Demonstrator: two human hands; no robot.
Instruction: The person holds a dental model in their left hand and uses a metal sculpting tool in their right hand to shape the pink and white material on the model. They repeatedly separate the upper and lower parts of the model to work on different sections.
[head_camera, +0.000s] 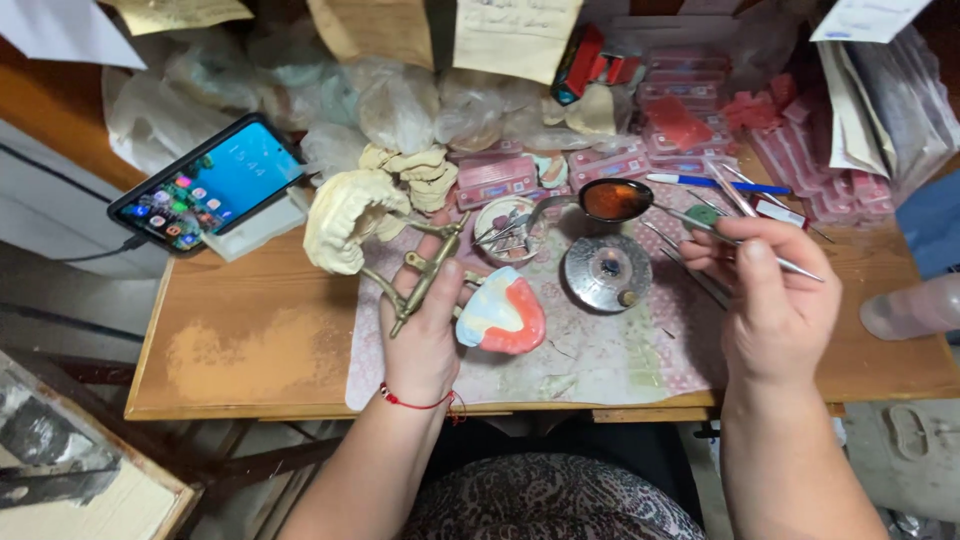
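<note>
Gripping a brass articulator (425, 268) with its pink-and-white denture model (503, 313) in my left hand (425, 335), I hold a thin metal instrument (735, 243) pinched in my right hand (770, 300), its tip reaching a spoon (612, 199) above the cluttered tabletop (250, 340).

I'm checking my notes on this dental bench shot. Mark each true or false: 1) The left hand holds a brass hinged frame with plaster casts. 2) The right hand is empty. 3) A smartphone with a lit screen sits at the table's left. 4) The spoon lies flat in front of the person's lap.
1) True: the left hand grips the brass hinged frame carrying the cream plaster cast and pink wax denture base.
2) False: the right hand holds a thin metal instrument.
3) True: the lit smartphone leans there.
4) False: the metal spoon sits raised beyond the round metal burner.
</note>
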